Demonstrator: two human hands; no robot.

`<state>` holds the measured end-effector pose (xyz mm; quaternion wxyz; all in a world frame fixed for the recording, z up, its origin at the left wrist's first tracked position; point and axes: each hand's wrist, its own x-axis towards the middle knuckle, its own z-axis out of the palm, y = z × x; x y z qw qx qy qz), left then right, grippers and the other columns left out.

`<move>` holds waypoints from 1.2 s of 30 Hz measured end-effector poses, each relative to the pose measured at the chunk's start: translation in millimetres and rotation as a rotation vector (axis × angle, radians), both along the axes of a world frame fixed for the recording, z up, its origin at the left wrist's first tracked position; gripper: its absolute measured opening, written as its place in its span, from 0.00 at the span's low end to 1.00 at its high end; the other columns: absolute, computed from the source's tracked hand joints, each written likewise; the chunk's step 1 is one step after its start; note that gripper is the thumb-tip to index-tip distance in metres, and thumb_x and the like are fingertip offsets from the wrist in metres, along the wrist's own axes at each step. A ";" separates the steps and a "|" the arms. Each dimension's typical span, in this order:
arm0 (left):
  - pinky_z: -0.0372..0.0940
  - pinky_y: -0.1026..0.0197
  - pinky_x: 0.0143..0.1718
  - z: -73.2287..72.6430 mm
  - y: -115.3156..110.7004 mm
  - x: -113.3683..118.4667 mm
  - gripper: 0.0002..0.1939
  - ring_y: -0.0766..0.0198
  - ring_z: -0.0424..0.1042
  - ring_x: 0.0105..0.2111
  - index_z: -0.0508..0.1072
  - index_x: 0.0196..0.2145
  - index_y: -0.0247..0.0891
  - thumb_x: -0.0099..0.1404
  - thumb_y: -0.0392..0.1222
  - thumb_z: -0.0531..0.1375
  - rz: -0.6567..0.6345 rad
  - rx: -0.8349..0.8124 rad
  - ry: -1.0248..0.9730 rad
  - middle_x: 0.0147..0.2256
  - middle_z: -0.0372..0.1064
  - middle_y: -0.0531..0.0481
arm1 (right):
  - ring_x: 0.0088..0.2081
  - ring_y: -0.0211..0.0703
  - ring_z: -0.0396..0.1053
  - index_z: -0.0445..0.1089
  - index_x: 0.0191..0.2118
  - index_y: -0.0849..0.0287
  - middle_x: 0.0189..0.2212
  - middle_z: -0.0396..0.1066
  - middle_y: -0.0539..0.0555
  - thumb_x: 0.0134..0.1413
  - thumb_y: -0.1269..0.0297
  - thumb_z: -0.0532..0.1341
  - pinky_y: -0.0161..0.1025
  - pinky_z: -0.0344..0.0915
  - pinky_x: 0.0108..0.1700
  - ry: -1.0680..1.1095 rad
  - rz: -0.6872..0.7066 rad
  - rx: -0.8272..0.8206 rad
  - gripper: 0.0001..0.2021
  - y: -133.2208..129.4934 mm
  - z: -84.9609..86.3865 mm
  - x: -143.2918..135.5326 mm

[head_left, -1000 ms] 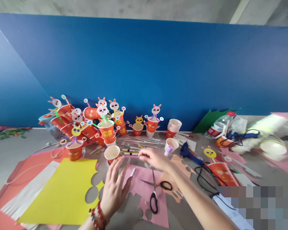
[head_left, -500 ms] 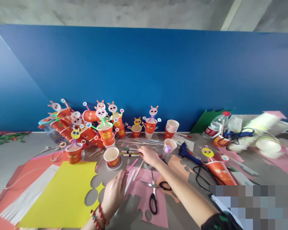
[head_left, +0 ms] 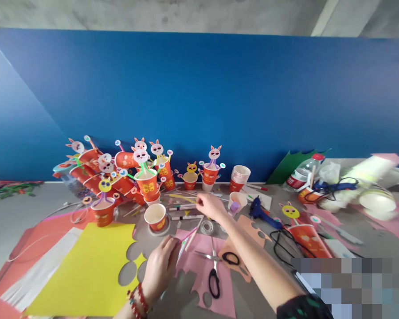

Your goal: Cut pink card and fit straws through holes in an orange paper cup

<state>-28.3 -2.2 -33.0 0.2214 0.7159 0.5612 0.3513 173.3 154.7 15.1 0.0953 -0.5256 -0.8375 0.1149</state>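
My left hand (head_left: 162,261), with red bead bracelets at the wrist, is closed on a thin pink straw (head_left: 189,235) that sticks out to the right over the pink paper (head_left: 224,279). Farther back, my right hand (head_left: 209,206) is closed with its fingertips on a thin yellow straw (head_left: 181,196) that points left above loose sticks. Marker pens (head_left: 188,217) lie just below that hand. A roll of clear tape (head_left: 206,227) sits between the hands. Black-handled scissors (head_left: 214,266) lie open on the pink paper. An orange paper cup (head_left: 155,217) stands behind my left hand.
Cups with paper animal heads (head_left: 146,179) crowd the back left, against a blue panel (head_left: 199,97). Yellow paper (head_left: 80,270) with round cut-outs lies at left. Stacked cups (head_left: 239,178), a blue glue gun (head_left: 261,210) with black cable, and a bottle (head_left: 304,170) are at right.
My right hand has risen slightly up and right, and a yellow straw now shows at its fingertips. The pink straw in my left hand has tilted flatter. The tape roll is more visible.
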 end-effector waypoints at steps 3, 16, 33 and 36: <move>0.67 0.54 0.48 5.1 -2.4 -3.7 0.13 0.52 0.73 0.47 0.74 0.46 0.42 0.71 0.37 0.51 -0.055 0.185 0.050 0.47 0.74 0.40 | 0.36 0.43 0.73 0.69 0.38 0.59 0.33 0.75 0.53 0.59 0.71 0.58 0.36 0.63 0.36 0.121 -0.040 0.020 0.04 -24.8 11.7 15.7; 0.69 0.55 0.41 -15.3 -6.1 -2.5 0.13 0.52 0.76 0.41 0.71 0.47 0.40 0.72 0.39 0.49 0.049 0.089 -0.048 0.42 0.75 0.39 | 0.38 0.43 0.73 0.70 0.40 0.58 0.36 0.75 0.53 0.69 0.66 0.51 0.35 0.66 0.39 0.120 0.279 -0.079 0.11 -84.0 -3.2 15.4; 0.72 0.58 0.41 -31.4 -4.4 -6.6 0.11 0.55 0.77 0.42 0.71 0.46 0.38 0.71 0.41 0.53 0.128 0.262 -0.177 0.43 0.77 0.41 | 0.53 0.55 0.65 0.68 0.51 0.63 0.53 0.68 0.67 0.58 0.78 0.53 0.50 0.63 0.53 0.090 0.259 0.103 0.17 -24.4 4.7 -10.8; 0.73 0.59 0.40 -24.6 -3.8 -4.6 0.11 0.56 0.77 0.40 0.71 0.46 0.37 0.71 0.40 0.52 0.087 0.232 -0.163 0.42 0.77 0.42 | 0.48 0.45 0.71 0.59 0.61 0.57 0.56 0.67 0.59 0.55 0.77 0.57 0.41 0.67 0.49 0.205 0.324 0.039 0.28 -36.6 7.8 -13.9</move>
